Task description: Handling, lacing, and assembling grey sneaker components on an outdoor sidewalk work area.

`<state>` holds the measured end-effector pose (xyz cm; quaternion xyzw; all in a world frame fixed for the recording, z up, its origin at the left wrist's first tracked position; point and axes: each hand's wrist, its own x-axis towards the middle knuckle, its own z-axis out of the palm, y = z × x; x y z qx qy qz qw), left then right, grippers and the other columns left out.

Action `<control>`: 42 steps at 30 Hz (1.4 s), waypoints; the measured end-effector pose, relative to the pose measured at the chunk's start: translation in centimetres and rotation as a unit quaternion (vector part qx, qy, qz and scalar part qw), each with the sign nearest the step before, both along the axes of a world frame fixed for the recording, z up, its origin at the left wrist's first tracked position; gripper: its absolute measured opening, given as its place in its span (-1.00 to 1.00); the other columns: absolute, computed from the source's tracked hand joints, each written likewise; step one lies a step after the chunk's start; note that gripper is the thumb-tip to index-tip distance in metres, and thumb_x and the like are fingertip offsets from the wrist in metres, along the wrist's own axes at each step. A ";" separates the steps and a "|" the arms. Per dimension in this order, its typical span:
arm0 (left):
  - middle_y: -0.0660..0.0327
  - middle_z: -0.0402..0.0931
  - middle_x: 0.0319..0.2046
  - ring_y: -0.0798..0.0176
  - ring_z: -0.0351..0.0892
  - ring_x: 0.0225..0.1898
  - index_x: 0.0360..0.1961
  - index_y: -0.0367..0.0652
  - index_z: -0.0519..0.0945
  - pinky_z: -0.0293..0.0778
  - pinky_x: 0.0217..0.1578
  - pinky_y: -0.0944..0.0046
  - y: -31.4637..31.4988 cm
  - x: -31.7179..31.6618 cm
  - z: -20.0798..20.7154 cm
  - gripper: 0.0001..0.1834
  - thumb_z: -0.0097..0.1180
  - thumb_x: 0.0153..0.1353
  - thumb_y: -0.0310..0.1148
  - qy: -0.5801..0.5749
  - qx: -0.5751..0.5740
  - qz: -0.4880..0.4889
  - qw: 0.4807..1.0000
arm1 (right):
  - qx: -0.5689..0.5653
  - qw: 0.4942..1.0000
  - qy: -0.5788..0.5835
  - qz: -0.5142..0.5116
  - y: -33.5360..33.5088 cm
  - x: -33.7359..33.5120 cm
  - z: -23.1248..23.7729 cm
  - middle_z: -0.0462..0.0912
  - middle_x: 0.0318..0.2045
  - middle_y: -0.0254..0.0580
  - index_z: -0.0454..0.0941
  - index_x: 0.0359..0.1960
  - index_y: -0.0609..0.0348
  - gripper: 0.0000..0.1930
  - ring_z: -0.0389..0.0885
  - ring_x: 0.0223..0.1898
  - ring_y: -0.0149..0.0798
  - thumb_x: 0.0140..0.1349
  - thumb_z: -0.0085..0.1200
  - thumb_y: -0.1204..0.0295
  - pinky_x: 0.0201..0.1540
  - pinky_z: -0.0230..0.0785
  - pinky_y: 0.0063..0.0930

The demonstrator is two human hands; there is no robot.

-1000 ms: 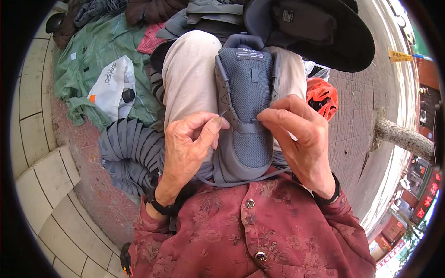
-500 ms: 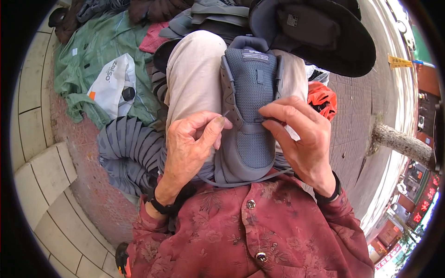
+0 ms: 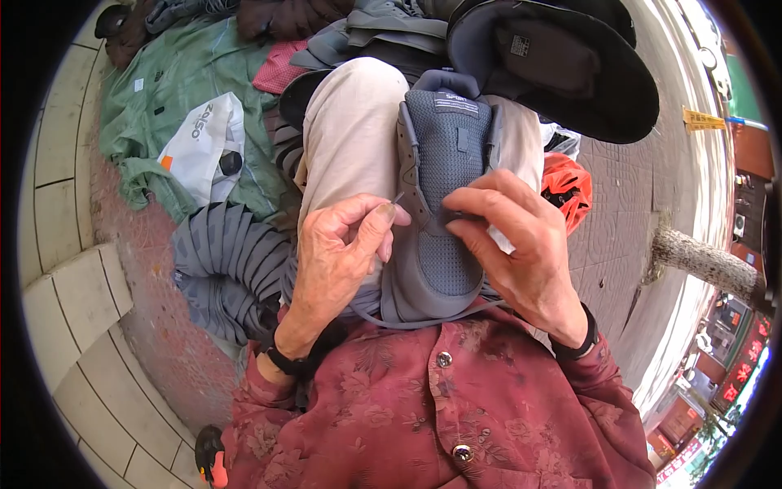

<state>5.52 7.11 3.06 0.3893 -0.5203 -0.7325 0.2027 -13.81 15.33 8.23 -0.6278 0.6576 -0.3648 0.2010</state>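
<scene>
A grey mesh shoe upper [image 3: 450,167] lies on the lap over beige trousers [image 3: 354,122], toe pointing toward a red floral shirt [image 3: 366,399]. The left hand [image 3: 330,248] pinches a thin strand [image 3: 398,197], perhaps a lace tip, beside the eyelets. The right hand [image 3: 525,253] curls its thumb and forefinger narrowly over the tongue's base; whether they hold anything cannot be told. Nested grey pieces [image 3: 228,236] curve leftward.

On my feed, the long mesh-and-trim shoe upper [image 3: 450,259] is slate blue-grey with a fine woven texture. I see tonal flowers across the dusky red button-front cloth shirt [image 3: 358,407], plain cream cloth trousers [image 3: 352,134], and a crumpled bright orange-red plastic bag [image 3: 577,181].
</scene>
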 end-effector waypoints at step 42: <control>0.34 0.52 -0.26 0.59 0.10 -0.64 0.10 -0.47 0.48 0.13 -0.57 0.56 -10.8 45.4 11.0 -0.71 -0.01 0.45 -0.49 -0.085 -0.355 0.532 0.764 | 0.114 0.930 -0.318 0.142 -4.0 -6.0 -2.4 0.59 -0.36 -0.50 0.67 -0.14 0.21 -0.88 0.47 -0.31 -0.61 0.34 0.17 0.49 -0.23 0.35 -0.66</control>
